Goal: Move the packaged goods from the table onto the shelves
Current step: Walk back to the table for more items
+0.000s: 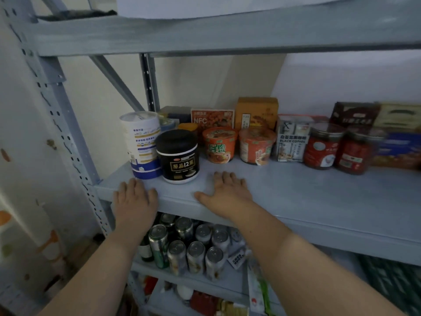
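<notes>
The left grip (134, 197) and the right grip (227, 192) both lie palm down on the near edge of the middle shelf (319, 197). The fingers are extended. Both grips are released and hold nothing.

Location of the packaged goods: all visible items stand on the shelves. No table surface is in view.

- Far left: a white and blue canister (143, 142), upright, with a black jar (180, 156) just beside it on the near right.
- Centre: two instant noodle cups (219, 144) side by side, in front of an NFC box (213, 119) and an orange box (257, 112).
- Right: a black coffee pack (291, 140), then two red jars (323, 147), with further boxes behind them. These boxes are blurred.
- Lower shelf: beverage cans (196, 249), packed upright in rows.

Arrangement rationale: taller boxes stand at the far side and shorter items at the near side, so the labels face forward and stay readable. The near strip of the middle shelf is bare, which gives the grips a flat place to rest.

Assessment: the black jar is the item nearest to the grips, so it appears to be the current placement. The placement step on this shelf appears complete.
</notes>
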